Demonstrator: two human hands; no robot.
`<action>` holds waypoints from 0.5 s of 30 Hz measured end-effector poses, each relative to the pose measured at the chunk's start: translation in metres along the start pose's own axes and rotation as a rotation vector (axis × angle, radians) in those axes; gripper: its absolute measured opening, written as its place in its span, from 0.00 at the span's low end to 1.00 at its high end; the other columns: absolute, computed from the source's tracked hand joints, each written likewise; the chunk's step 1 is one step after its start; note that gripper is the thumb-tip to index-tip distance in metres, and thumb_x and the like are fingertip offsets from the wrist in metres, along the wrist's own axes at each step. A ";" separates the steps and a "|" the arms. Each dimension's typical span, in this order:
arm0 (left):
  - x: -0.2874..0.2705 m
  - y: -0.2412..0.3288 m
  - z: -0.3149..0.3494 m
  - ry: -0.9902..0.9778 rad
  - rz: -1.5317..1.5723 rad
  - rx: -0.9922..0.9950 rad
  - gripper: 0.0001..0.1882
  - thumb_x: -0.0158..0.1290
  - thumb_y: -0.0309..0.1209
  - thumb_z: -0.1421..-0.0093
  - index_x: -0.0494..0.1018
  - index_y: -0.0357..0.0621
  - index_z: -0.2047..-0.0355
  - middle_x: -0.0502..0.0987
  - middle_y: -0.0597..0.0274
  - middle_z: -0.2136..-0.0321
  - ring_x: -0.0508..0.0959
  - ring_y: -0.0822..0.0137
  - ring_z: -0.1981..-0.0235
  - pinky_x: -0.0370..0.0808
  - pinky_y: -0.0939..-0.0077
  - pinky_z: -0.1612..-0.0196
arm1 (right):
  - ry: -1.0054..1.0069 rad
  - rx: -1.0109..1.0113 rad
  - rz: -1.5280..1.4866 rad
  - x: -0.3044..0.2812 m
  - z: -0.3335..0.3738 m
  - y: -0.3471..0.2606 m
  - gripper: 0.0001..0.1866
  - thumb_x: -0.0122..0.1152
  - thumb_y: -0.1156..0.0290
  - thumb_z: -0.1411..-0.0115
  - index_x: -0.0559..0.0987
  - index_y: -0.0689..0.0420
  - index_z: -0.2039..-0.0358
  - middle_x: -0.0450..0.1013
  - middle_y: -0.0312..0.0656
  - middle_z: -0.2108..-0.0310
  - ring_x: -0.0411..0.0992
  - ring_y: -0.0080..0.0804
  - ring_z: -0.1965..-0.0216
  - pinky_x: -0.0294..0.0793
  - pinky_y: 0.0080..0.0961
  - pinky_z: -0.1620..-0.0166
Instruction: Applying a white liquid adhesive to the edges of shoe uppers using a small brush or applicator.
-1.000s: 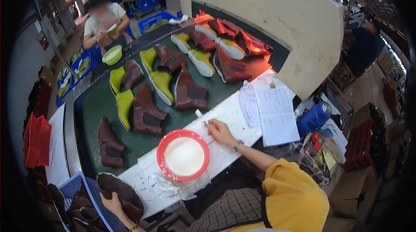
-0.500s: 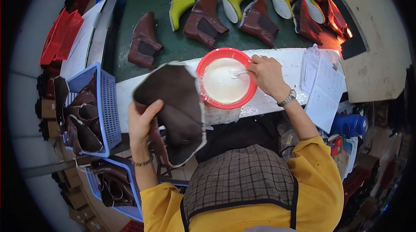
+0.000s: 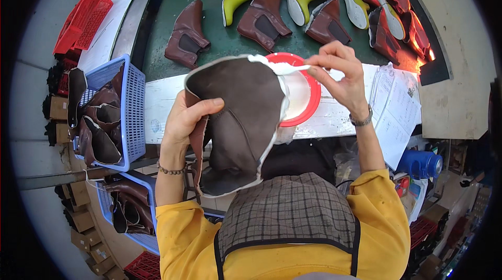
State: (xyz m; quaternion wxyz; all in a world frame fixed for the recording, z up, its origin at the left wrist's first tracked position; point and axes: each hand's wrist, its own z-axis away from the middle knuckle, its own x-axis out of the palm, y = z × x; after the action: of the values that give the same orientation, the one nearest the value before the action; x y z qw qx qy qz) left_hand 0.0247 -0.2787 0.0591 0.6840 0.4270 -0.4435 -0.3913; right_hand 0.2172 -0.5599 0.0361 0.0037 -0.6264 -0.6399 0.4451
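My left hand (image 3: 182, 118) is closed on a dark brown leather boot upper (image 3: 238, 118), thumb on its inner face, holding it up above the bench's near edge. White paste lines the upper's right edge. Between the fingers of my right hand (image 3: 341, 73) is a white-handled brush (image 3: 297, 69), its head loaded with white paste and touching the upper's top right edge. Behind the upper stands a red bowl (image 3: 315, 97) of white paste (image 3: 298, 101), its left part hidden by the leather.
Brown boots (image 3: 264, 15) and yellow-green lasts (image 3: 237, 1) lie on a green work surface (image 3: 225, 44) beyond the white bench (image 3: 159, 89). Two blue baskets (image 3: 134, 118) of uppers stand at left. Papers (image 3: 395, 115) and a blue jug (image 3: 420, 164) are at right.
My right hand has lifted the brush out of the bowl and brought it up to the upper's edge. The upper has moved right and up, now partly covering the bowl.
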 end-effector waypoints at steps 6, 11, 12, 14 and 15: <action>0.006 0.001 0.001 0.156 0.045 0.264 0.21 0.60 0.22 0.41 0.75 0.32 0.46 0.82 0.57 0.54 0.80 0.68 0.55 0.76 0.72 0.50 | 0.015 0.015 -0.001 0.017 0.032 -0.019 0.11 0.77 0.70 0.50 0.88 0.48 0.65 0.74 0.29 0.69 0.70 0.22 0.66 0.57 0.28 0.54; 0.006 0.002 0.000 0.109 0.020 0.200 0.21 0.60 0.22 0.40 0.75 0.32 0.46 0.82 0.56 0.54 0.80 0.68 0.55 0.76 0.72 0.49 | 0.044 0.108 -0.041 0.015 0.025 -0.012 0.10 0.76 0.70 0.49 0.88 0.49 0.65 0.74 0.29 0.70 0.70 0.22 0.67 0.58 0.27 0.54; 0.006 0.001 0.000 0.079 0.043 0.166 0.21 0.60 0.22 0.40 0.75 0.32 0.46 0.82 0.56 0.53 0.80 0.68 0.54 0.76 0.73 0.49 | 0.045 0.085 -0.014 0.013 0.018 -0.011 0.10 0.76 0.71 0.49 0.88 0.50 0.65 0.74 0.30 0.70 0.70 0.23 0.67 0.59 0.27 0.54; 0.007 0.001 0.002 0.085 0.019 0.197 0.21 0.60 0.22 0.40 0.75 0.32 0.46 0.81 0.56 0.53 0.80 0.68 0.54 0.76 0.73 0.49 | 0.081 0.046 0.000 0.016 0.006 -0.007 0.09 0.76 0.71 0.49 0.88 0.50 0.64 0.74 0.30 0.70 0.70 0.23 0.66 0.59 0.27 0.54; 0.007 0.002 0.003 0.092 -0.003 0.230 0.21 0.60 0.22 0.40 0.75 0.33 0.45 0.81 0.56 0.53 0.80 0.68 0.54 0.75 0.73 0.49 | 0.116 0.005 0.014 0.019 0.003 -0.008 0.09 0.76 0.71 0.48 0.88 0.50 0.64 0.74 0.30 0.70 0.71 0.22 0.66 0.59 0.27 0.54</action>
State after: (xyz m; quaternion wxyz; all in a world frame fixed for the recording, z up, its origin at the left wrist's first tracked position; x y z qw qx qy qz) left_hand 0.0238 -0.2856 0.0633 0.6496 0.5209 -0.4527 -0.3189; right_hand 0.2048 -0.5451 0.0288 0.0393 -0.6556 -0.6331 0.4096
